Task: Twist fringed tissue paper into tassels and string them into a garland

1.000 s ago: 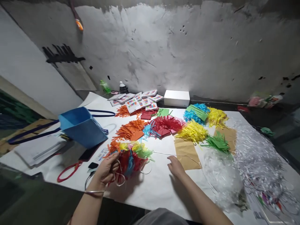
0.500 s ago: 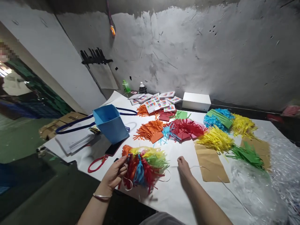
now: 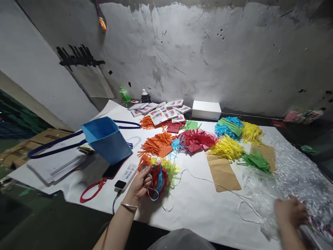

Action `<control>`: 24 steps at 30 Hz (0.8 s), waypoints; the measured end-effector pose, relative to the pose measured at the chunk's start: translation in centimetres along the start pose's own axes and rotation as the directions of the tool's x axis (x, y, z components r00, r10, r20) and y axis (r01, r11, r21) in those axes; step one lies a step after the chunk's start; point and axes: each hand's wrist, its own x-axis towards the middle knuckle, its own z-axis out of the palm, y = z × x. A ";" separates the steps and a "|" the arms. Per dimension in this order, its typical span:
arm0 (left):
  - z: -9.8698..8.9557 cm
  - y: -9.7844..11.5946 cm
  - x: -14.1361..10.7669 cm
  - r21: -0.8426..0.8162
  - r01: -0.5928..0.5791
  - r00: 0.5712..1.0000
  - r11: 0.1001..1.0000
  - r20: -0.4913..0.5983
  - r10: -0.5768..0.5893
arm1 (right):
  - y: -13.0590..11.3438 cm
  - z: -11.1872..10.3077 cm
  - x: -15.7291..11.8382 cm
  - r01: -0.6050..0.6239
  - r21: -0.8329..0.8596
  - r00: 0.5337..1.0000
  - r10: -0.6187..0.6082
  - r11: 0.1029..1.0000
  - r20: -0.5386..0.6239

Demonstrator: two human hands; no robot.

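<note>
My left hand (image 3: 142, 182), with a bracelet at its wrist, pinches the end of a bundle of multicoloured tassels (image 3: 161, 177) and its white string. Loops of the string (image 3: 200, 178) run from the bundle across the white table covering towards the right. My right hand (image 3: 290, 211) is blurred at the right, over the edge of the clear plastic bags (image 3: 262, 198); what its fingers hold, if anything, cannot be made out. Orange tassels (image 3: 156, 144), red tassels (image 3: 199, 139) and yellow tassels (image 3: 226, 147) lie farther back.
A blue open box (image 3: 108, 140) stands at the left near a white power bank (image 3: 126, 177) and a red loop (image 3: 92, 192). Printed packets (image 3: 157, 116) and a white box (image 3: 206, 110) sit by the wall. Brown paper (image 3: 223, 173) lies right of centre.
My right hand has moved from the middle of the table to the plastic at the far right. The tassel bundle is gathered closer under my left hand. The view has turned right.
</note>
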 end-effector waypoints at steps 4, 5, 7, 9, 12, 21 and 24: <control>1.9 -1.2 -0.9 0.027 0.054 0.998 0.998 0.033 -0.055 | -9.0 6.7 -5.9 0.351 0.144 0.835 -0.379 0.925 0.399; 2.2 -1.4 -1.1 0.027 0.057 0.998 0.998 0.031 -0.058 | -11.6 8.6 -7.7 0.397 0.195 0.777 -0.441 0.897 0.449; 2.7 -1.6 -1.7 0.023 0.043 0.999 0.999 0.018 -0.043 | -16.0 12.0 -11.0 0.456 0.276 0.668 -0.530 0.846 0.521; 2.8 -1.7 -2.4 0.024 0.024 1.000 0.999 0.000 -0.024 | -18.9 14.5 -13.5 0.469 0.297 0.619 -0.550 0.832 0.562; 2.1 -2.1 -3.4 0.023 0.005 1.000 1.000 -0.027 -0.004 | -20.5 16.5 -15.4 0.450 0.283 0.597 -0.521 0.847 0.610; 0.6 -4.3 -4.6 -0.033 -0.057 0.984 0.998 -0.170 0.051 | -11.5 12.0 -6.1 0.229 0.191 0.771 -0.298 0.955 0.562; 1.0 -4.7 -4.2 -0.007 -0.061 0.983 0.998 -0.176 0.058 | -6.8 8.6 -0.3 0.076 0.023 0.886 -0.078 0.997 0.458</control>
